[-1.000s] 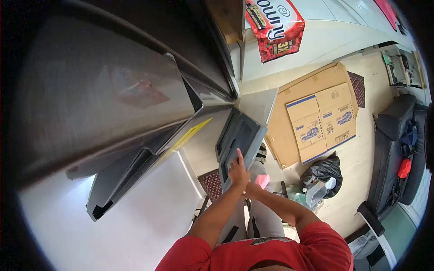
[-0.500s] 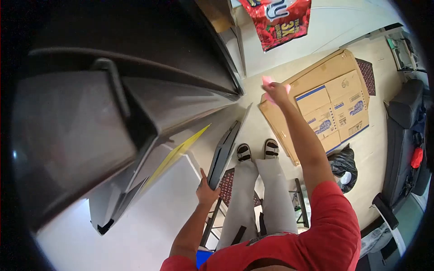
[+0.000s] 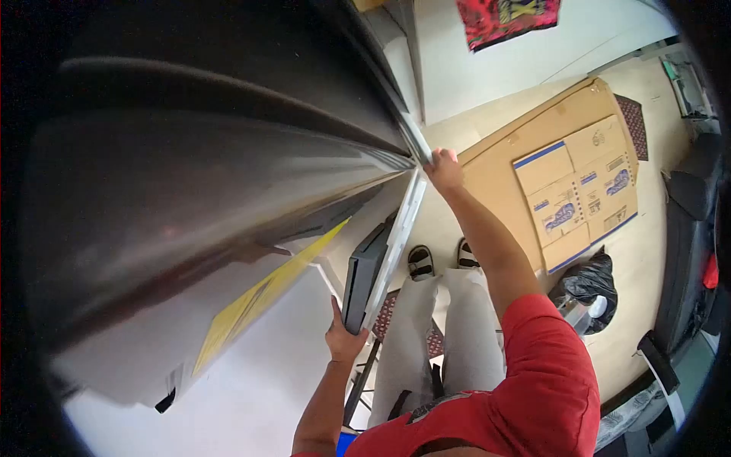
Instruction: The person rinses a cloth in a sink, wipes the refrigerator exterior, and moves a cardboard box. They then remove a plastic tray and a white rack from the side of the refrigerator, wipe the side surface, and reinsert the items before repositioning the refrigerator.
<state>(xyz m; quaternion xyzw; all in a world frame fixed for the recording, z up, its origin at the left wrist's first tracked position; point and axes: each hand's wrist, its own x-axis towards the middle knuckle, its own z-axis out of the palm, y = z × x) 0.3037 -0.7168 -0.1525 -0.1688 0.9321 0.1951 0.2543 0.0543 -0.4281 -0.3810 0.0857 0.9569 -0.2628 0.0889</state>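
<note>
My left hand [image 3: 346,340] grips the near end of a dark door-like panel [image 3: 367,270], with its thumb stretched along one side. A pale strip [image 3: 397,242] runs along the panel's right edge. My right hand [image 3: 445,170] is closed at the pale edge of a large dark glossy appliance or cabinet [image 3: 190,175], by the far end of the panel. Only a trace of the pink cloth may show at its fingers; the rest is hidden. A yellow label [image 3: 266,293] is on the glossy surface to the left.
Flattened cardboard [image 3: 495,183] lies on the floor to the right. Near it are a black plastic bag [image 3: 590,286] and a dark sofa [image 3: 685,228]. A red packet [image 3: 506,19] is at the top. My sandalled feet [image 3: 420,261] stand below the panel.
My right hand has moved left and slightly nearer, from above the cardboard to the pale edge, and the pink cloth is now mostly hidden. The panel has shifted slightly; my left hand still grips it.
</note>
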